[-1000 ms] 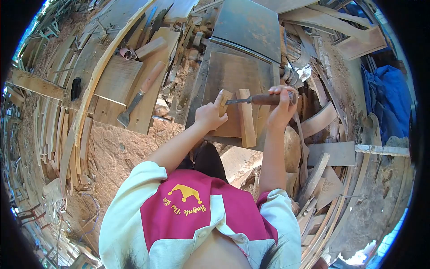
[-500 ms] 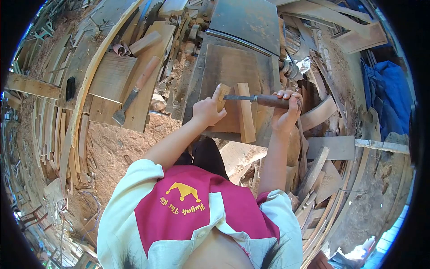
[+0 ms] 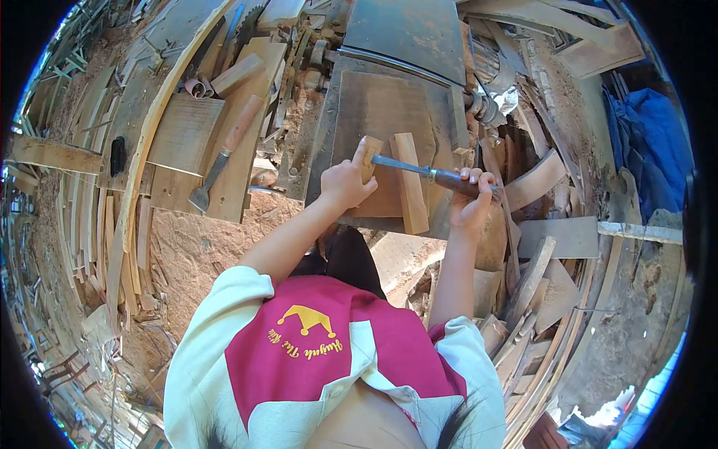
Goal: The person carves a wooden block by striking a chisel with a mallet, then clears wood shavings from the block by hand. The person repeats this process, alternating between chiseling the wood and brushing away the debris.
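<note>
My right hand is closed around the dark wooden handle of a chisel. The blade points left, passes over a wooden strip and meets a small wood block. My left hand grips that block, with the index finger stretched along its left side. Under the block and the strip lies a wide brown board on a metal machine table.
A second chisel rests on a plank to the left, near a flat board and a short wood piece. Offcuts are heaped at right, beside a blue cloth. Sawdust covers the ground.
The chisel has tilted, its handle end now lower and nearer to me, as my right hand dropped slightly. My left hand and the block stay nearly in place.
</note>
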{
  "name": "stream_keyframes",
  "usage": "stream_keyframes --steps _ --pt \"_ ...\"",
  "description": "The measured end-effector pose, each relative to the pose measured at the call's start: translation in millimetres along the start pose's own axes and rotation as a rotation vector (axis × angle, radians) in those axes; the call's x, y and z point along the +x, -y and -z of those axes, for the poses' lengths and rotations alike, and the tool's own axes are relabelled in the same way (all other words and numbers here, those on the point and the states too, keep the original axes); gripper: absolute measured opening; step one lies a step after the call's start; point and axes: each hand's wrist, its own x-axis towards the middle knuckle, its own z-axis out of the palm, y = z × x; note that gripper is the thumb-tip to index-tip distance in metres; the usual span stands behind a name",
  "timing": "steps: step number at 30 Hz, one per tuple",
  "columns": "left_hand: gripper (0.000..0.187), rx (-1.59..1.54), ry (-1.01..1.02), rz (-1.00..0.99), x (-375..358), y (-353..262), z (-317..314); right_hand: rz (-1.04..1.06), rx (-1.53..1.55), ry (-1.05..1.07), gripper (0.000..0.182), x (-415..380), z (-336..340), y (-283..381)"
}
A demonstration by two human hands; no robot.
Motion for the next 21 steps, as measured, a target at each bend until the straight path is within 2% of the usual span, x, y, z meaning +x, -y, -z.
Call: stream_keyframes --steps 11,21 --pt "0.085 -0.008 -0.002 0.015 0 0 -1 0.045 -0.056 -0.041 0.011 -5 10 -4" --pt "0.085 0.008 0.022 0.030 0 -1 2 0.035 0.014 -0.084 0.011 -9 28 -9"
